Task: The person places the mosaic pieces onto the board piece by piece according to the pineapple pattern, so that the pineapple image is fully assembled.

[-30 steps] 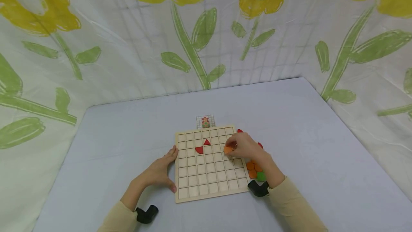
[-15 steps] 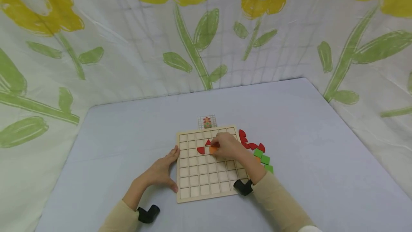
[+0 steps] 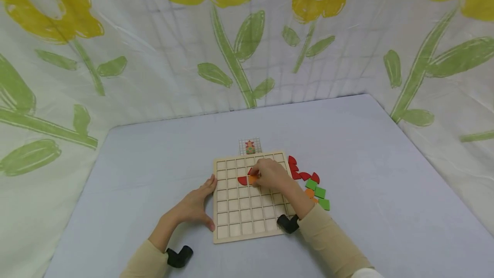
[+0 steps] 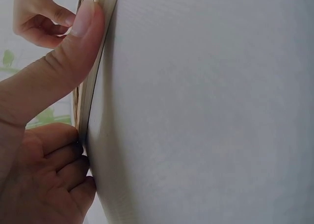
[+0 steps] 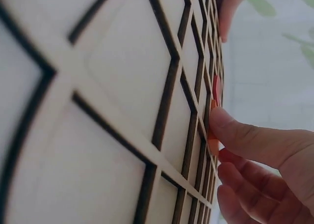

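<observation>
A wooden grid board (image 3: 235,205) lies on the table. My left hand (image 3: 194,205) rests along its left edge, thumb and fingers spread apart; in the left wrist view the thumb (image 4: 68,62) presses the rim. Over the upper middle of the grid, my right hand (image 3: 272,175) pinches an orange tile (image 3: 252,179) between thumb and fingers. That tile (image 5: 213,130) sits at a cell beside a red quarter-circle piece (image 3: 242,180), its exact outline partly covered. A red triangle (image 3: 249,170) above it is mostly hidden by the right hand.
Several red pieces (image 3: 293,167) lie beyond the board's right edge. Green squares (image 3: 320,192) and orange pieces (image 3: 309,193) lie nearer, partly behind the right forearm. A small pattern card (image 3: 242,146) touches or nearly touches the far edge. A flowered cloth (image 3: 154,76) hangs behind the table.
My right hand has carried the orange tile leftward from the right part of the board to the cell beside the red quarter-circle. The left hand has stayed at the edge.
</observation>
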Demonstrator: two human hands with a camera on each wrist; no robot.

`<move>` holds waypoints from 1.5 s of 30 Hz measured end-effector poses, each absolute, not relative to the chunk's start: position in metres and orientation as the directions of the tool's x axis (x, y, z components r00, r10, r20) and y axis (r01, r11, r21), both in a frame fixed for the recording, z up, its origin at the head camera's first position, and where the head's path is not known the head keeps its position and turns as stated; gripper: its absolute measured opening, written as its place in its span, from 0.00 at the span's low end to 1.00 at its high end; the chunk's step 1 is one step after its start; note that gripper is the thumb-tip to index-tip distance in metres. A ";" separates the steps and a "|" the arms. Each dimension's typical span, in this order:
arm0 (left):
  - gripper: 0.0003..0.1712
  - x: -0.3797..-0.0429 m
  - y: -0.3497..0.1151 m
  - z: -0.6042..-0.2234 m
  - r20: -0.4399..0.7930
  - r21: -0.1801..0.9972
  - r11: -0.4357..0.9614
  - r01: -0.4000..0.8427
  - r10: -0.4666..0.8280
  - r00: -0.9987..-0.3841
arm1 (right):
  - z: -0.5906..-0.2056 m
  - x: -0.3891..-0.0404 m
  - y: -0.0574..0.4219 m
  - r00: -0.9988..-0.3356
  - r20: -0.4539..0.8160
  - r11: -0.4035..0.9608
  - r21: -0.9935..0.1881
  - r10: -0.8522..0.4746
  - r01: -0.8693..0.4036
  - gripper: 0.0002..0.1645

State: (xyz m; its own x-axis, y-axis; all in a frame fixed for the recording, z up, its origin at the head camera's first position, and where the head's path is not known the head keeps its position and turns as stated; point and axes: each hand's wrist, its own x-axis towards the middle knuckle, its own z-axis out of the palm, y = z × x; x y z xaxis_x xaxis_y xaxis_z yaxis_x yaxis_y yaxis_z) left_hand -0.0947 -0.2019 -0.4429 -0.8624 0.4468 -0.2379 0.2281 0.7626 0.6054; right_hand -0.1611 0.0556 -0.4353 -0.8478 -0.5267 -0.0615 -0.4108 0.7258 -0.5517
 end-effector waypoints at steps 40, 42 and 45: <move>0.74 -0.093 -0.202 -0.442 -0.231 0.591 0.772 0.234 0.440 -0.868 | -0.428 -0.172 0.064 -0.896 -0.009 0.733 -0.579 -0.443 -0.357 0.10; 0.74 -0.093 -0.202 -0.442 -0.230 0.592 0.771 0.237 0.443 -0.867 | -0.425 -0.172 0.070 -0.899 -0.008 0.736 -0.577 -0.438 -0.354 0.10; 0.75 -0.093 -0.202 -0.441 -0.230 0.594 0.769 0.238 0.445 -0.865 | -0.421 -0.172 0.078 -0.909 -0.017 0.741 -0.586 -0.416 -0.328 0.11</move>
State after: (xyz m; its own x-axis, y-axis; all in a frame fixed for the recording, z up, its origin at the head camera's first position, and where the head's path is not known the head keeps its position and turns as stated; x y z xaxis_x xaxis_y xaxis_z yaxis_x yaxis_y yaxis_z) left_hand -0.0933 -0.2017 -0.4408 -0.8653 0.4453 -0.2303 0.2376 0.7688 0.5938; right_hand -0.1721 0.0776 -0.4212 -0.9091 -0.4163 -0.0169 -0.3284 0.7409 -0.5858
